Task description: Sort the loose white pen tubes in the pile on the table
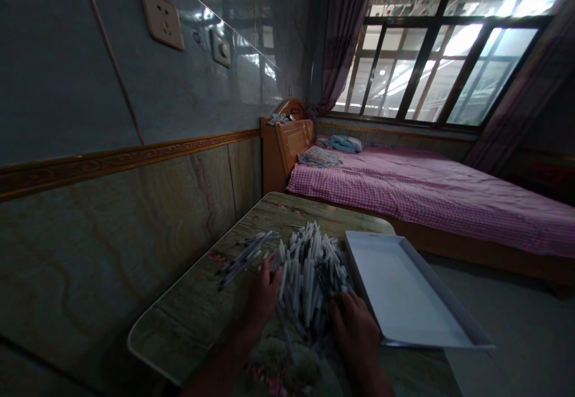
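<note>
A heap of white, pen-like sticks with dark ends, apparently pens [308, 271], lies on the table between my hands. My left hand [264, 289] is at the heap's left edge, its thumb and fingers closed on a few pens. At the lower right of the heap is my right hand [356, 324], fingers curled in against the pens; what they grip is hidden. Farther left, a smaller group of pens [245, 258] lies apart, roughly side by side. A shallow white tray [411, 289] rests to the right of the heap, near my right hand.
The stone-patterned table [179, 319] stands along a tiled wall [179, 205]. The tray's right part reaches past the table's edge. Beyond the table is a bed [381, 184] with a pink checked sheet and a wooden headboard [287, 142]. A window [431, 73] is behind it.
</note>
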Available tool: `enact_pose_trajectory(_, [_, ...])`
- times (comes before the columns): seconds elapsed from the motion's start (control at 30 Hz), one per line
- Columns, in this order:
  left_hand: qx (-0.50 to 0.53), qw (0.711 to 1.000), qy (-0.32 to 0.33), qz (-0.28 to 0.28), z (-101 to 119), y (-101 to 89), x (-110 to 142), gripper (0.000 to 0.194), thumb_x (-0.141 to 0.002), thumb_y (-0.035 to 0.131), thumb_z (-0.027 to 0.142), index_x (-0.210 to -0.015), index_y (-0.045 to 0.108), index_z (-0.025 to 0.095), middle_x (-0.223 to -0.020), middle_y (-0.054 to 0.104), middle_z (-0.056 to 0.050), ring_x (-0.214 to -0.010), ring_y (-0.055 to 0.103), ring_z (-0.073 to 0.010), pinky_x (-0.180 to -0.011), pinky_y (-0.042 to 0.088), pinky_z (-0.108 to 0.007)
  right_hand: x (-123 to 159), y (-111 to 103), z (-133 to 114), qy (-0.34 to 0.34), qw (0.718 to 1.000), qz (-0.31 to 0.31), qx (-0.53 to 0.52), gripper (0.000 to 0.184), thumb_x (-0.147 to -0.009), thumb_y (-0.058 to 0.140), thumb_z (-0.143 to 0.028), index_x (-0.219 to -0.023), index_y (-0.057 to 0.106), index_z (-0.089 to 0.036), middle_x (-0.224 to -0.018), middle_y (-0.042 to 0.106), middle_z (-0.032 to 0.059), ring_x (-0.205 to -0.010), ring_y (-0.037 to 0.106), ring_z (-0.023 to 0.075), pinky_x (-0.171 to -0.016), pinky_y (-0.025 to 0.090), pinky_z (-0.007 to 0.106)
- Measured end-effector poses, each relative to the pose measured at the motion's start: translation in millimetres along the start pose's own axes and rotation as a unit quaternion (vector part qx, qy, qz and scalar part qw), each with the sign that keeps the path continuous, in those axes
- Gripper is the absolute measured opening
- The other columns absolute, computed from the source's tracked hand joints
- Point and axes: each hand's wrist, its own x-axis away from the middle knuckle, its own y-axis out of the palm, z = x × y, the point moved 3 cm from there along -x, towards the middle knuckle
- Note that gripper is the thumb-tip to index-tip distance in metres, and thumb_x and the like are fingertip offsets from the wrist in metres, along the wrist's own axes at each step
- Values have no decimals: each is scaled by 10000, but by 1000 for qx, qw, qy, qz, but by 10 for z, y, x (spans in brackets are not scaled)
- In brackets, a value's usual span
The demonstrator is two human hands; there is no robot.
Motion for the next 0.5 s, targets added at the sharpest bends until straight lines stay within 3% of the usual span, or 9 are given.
enact_pose_trajectory(0.13, [-22, 999, 12, -26, -38, 18, 5, 355, -699, 705, 344, -1033, 670, 229, -596, 622, 9, -486, 554, -192, -508, 397, -276, -3, 8, 18, 5, 1000, 0, -5, 218, -934, 454, -336, -854, 645, -269, -824, 667, 15, -767, 636, 189, -656, 405, 280])
enact_pose_trajectory(0.33, [-154, 985, 75, -15, -69, -34, -84, 281, -826, 551, 280, -1078, 652, 209, -830, 727, -54, -724, 666, -226, -689, 499, -335, -6, -2, 19, 28, 999, -18, -22, 257, -936, 445, -375, -862, 663, -261, -859, 674, 21, -779, 640, 181, -678, 422, 274])
enact_pose_trajectory(0.43, [-296, 939, 162, 66, 68, -216, -177, 247, -864, 502, 240, -1051, 656, 195, -1033, 724, -104, -989, 647, -272, -893, 471, -405, -6, -15, 15, 37, 999, -24, -27, 269, -938, 442, -387, -865, 670, -264, -872, 676, 21, -791, 644, 183, -692, 427, 280])
enact_pose_trajectory(0.5, [-404, 891, 167, 119, 151, -350, -224, 225, -876, 501, 218, -1023, 670, 193, -1045, 709, -116, -1040, 608, -296, -939, 432, -438, -8, -19, 15, 37, 999, -26, -26, 271, -936, 443, -392, -859, 672, -267, -867, 676, 21, -789, 645, 187, -684, 425, 284])
